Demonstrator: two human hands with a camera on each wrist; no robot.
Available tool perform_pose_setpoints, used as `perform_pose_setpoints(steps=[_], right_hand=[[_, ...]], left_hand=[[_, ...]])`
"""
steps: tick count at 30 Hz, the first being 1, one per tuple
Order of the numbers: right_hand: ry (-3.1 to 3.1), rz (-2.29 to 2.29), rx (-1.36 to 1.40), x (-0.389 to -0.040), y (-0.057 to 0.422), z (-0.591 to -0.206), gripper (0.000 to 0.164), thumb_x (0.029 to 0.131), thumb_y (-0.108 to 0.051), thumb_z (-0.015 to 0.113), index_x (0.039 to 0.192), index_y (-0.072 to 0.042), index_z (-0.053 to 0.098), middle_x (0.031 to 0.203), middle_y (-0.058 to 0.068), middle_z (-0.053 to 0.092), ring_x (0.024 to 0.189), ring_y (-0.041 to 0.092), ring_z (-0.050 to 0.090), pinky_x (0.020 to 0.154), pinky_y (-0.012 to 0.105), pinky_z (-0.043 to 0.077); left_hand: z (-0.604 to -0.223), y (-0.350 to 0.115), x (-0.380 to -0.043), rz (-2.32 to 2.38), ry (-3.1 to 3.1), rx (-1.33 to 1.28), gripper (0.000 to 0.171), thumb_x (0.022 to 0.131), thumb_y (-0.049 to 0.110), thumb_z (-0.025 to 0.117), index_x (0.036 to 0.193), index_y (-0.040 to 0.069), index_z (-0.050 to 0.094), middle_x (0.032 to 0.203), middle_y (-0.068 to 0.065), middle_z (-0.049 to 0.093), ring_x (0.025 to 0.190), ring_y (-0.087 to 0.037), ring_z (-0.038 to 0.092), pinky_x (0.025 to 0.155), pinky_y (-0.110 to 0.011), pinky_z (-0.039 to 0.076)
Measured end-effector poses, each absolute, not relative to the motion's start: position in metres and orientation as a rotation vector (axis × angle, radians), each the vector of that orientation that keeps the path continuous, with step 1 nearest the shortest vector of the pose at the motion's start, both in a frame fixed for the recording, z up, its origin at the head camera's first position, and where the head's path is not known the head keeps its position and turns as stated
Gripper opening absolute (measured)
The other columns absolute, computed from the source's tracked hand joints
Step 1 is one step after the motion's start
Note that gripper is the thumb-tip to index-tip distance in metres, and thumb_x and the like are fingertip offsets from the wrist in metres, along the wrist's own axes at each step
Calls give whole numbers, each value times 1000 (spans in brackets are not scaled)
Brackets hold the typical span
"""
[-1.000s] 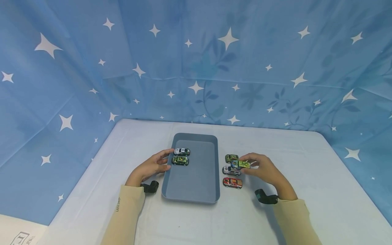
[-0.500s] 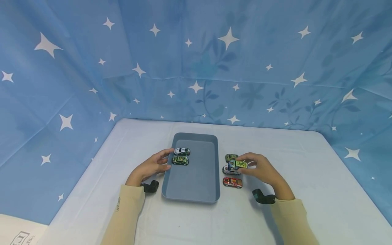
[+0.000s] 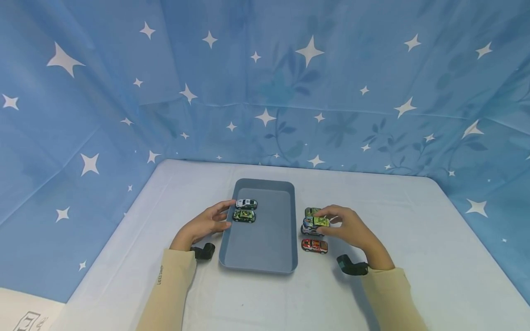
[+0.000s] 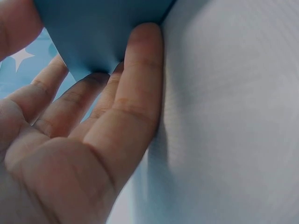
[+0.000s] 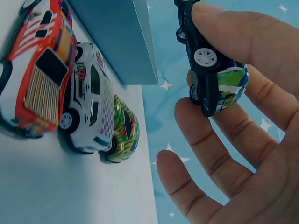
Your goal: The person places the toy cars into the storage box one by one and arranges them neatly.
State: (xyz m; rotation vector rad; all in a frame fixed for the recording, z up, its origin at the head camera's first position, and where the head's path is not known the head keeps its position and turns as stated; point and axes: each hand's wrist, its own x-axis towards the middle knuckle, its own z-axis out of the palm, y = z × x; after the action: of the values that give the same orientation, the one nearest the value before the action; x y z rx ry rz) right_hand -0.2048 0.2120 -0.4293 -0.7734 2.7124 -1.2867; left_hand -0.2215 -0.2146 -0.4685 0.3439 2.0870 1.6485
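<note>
1. Two hands were busy: the right hand (image 3: pixel 345 225) pinched a blue-and-yellow car (image 3: pixel 315 222) between thumb and fingers, up over the white car (image 5: pixel 91 105).
2. Across from it, the left hand (image 3: pixel 207 224) had mostly straight fingers against the grey-blue tray's (image 3: pixel 265 248) left wall, seemingly steadying it.
3. Step in hand, by my reading: a carry, row to tray! The next move called for clearing the right wall, then a gentle set-down.
4. And the change: since half a second earlier, the held car had slid left; the left hand hadn't budged.
5. Farther out, the red car (image 3: pixel 314 246) and green car (image 3: pixel 312 211) waited on the bench (image 3: pixel 265 299); a black-and-green car (image 3: pixel 244 216) and white-and-dark car (image 3: pixel 246 204) stood in the tray.
</note>
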Motion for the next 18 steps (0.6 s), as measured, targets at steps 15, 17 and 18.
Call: perform_pose_setpoints(steps=[15, 17, 18], right_hand=[[2676, -1312, -780, -202, 199, -430, 33, 91, -3, 86, 123, 0, 77, 121, 14, 75, 107, 30, 68, 94, 58, 58], [2674, -1311, -786, -202, 198, -431, 33, 91, -4, 86, 123, 0, 76, 122, 15, 75, 107, 31, 69, 94, 58, 58], [2674, -1309, -788, -201, 198, -432, 33, 91, -4, 86, 123, 0, 76, 122, 15, 75, 108, 31, 69, 94, 58, 58]], left_hand=[[-469, -215, -223, 1648, 2082, 346, 77, 106, 0, 63, 171, 2, 23, 177, -32, 7, 159, -58, 13, 122, -70, 30], [-468, -215, -223, 1646, 2083, 344, 77, 106, 0, 63, 171, 2, 23, 177, -32, 7, 159, -58, 13, 122, -70, 30], [-468, -215, -222, 1646, 2083, 344, 77, 106, 0, 63, 171, 2, 23, 177, -32, 7, 159, -58, 13, 122, -71, 30]])
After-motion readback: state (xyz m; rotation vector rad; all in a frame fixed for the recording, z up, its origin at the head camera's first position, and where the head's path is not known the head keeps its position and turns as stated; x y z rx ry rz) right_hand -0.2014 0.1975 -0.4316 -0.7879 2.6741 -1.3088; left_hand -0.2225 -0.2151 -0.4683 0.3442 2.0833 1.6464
